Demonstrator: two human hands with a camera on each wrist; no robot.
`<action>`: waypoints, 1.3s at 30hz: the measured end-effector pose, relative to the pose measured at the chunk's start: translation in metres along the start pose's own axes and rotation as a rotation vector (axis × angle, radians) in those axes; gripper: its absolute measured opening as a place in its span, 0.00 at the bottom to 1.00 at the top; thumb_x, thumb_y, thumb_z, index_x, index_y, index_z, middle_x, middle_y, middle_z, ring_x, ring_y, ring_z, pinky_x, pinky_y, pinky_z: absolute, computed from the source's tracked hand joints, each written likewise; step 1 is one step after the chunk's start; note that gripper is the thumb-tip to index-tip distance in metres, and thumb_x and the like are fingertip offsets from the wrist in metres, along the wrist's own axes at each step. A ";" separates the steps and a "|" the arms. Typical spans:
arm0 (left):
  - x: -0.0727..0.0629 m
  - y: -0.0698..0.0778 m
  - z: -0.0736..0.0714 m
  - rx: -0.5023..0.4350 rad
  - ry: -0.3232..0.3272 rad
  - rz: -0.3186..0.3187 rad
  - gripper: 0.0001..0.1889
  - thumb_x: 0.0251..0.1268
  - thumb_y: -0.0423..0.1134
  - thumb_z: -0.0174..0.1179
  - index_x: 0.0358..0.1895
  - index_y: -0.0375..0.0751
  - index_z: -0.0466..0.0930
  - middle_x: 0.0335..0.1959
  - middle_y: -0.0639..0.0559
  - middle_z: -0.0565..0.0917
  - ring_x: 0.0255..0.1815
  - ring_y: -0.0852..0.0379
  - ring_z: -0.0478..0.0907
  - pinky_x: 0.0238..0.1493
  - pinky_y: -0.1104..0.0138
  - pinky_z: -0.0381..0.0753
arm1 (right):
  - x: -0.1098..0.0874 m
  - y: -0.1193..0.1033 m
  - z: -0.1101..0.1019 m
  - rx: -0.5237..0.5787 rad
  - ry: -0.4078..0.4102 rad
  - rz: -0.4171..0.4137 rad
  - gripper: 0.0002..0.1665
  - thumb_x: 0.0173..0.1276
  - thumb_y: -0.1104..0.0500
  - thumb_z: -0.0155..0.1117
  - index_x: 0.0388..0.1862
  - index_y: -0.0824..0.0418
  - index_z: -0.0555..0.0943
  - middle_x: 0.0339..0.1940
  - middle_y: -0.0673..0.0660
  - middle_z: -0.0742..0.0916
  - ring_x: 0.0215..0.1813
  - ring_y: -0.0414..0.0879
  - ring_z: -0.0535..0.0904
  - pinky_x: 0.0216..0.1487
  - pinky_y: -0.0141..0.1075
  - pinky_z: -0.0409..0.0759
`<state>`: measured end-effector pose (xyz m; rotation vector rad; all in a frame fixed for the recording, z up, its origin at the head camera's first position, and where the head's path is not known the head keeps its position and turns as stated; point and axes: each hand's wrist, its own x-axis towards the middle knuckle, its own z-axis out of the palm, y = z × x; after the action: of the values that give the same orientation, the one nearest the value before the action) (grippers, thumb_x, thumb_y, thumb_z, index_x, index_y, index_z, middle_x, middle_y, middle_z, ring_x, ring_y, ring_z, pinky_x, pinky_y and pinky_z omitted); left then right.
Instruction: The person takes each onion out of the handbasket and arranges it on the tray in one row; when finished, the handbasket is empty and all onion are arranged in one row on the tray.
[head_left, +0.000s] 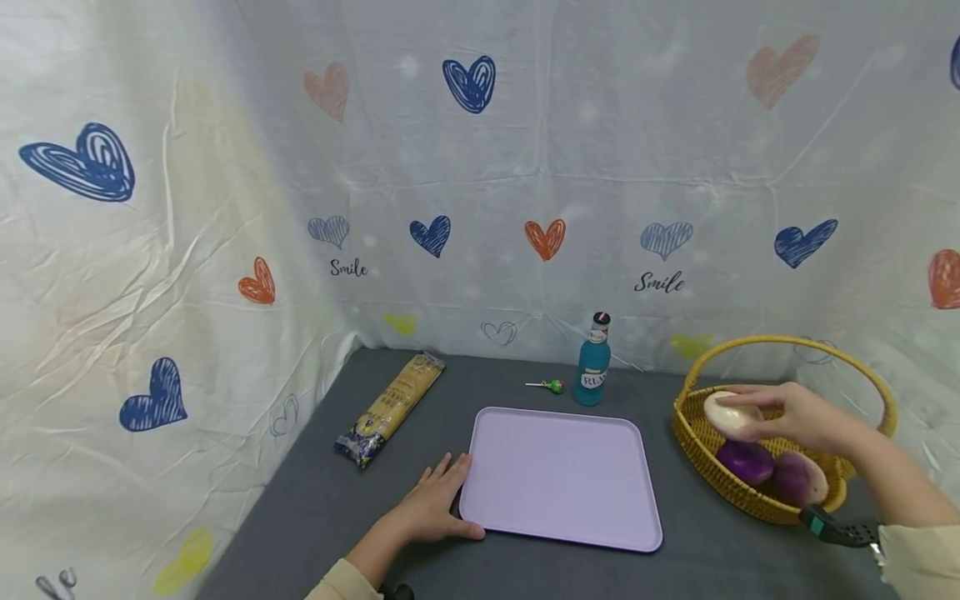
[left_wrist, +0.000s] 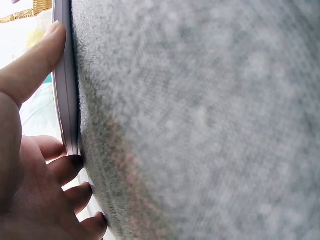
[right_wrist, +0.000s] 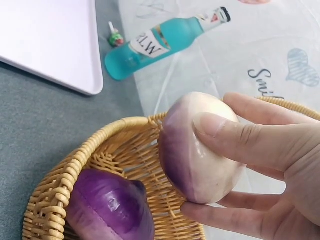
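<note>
In my right hand I hold a purple-and-white turnip, pinched between thumb and fingers over the wicker basket. Two more turnips lie in that basket: a deep purple one and a purple-and-pale one. At the left front corner of the light purple tray, my left hand rests with its fingers spread. Its thumb touches the front edge and its fingertips meet the left side. The left wrist view shows the thumb against the tray's rim.
Behind the tray stands a blue bottle, with a green-wrapped lollipop to its left. A long yellow packet lies on the left of the grey tabletop. The basket's tall handle arches above it. A heart-printed sheet hangs behind.
</note>
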<state>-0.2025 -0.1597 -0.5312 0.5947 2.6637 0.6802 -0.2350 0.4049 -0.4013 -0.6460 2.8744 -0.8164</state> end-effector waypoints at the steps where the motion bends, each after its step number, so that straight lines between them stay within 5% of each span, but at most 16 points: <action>1: 0.000 0.000 0.000 -0.003 0.000 0.001 0.63 0.48 0.69 0.71 0.81 0.39 0.49 0.83 0.45 0.52 0.84 0.38 0.43 0.78 0.37 0.45 | 0.000 0.000 0.000 0.000 0.006 -0.006 0.28 0.63 0.49 0.74 0.63 0.52 0.84 0.66 0.67 0.80 0.55 0.17 0.69 0.46 0.29 0.83; 11: 0.000 0.000 0.000 -0.002 -0.006 0.003 0.63 0.49 0.69 0.71 0.82 0.39 0.48 0.83 0.45 0.51 0.84 0.38 0.42 0.78 0.37 0.45 | 0.001 -0.006 0.001 -0.032 0.026 -0.040 0.27 0.63 0.48 0.74 0.62 0.49 0.84 0.65 0.65 0.82 0.57 0.17 0.69 0.47 0.31 0.84; 18: -0.001 0.002 -0.001 -0.008 -0.004 -0.002 0.63 0.49 0.69 0.71 0.82 0.39 0.48 0.83 0.45 0.51 0.84 0.38 0.42 0.78 0.37 0.45 | 0.003 -0.011 0.004 -0.037 0.052 -0.088 0.26 0.62 0.50 0.75 0.61 0.48 0.85 0.65 0.52 0.83 0.58 0.17 0.70 0.46 0.29 0.83; 26: -0.003 0.004 -0.002 -0.012 -0.007 -0.002 0.63 0.50 0.68 0.72 0.81 0.38 0.48 0.83 0.44 0.51 0.84 0.38 0.42 0.78 0.37 0.45 | 0.006 -0.016 0.004 -0.039 0.017 -0.061 0.27 0.63 0.48 0.74 0.62 0.48 0.84 0.66 0.65 0.82 0.58 0.17 0.68 0.47 0.29 0.83; 39: -0.003 0.005 -0.003 -0.003 -0.010 -0.011 0.63 0.50 0.68 0.71 0.82 0.39 0.48 0.83 0.45 0.51 0.84 0.38 0.42 0.78 0.38 0.44 | 0.008 -0.024 0.003 -0.018 -0.027 -0.025 0.29 0.64 0.45 0.72 0.64 0.46 0.83 0.69 0.62 0.80 0.60 0.18 0.67 0.48 0.30 0.83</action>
<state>-0.1999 -0.1585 -0.5253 0.5810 2.6541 0.6770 -0.2328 0.3816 -0.3917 -0.6902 2.8583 -0.7805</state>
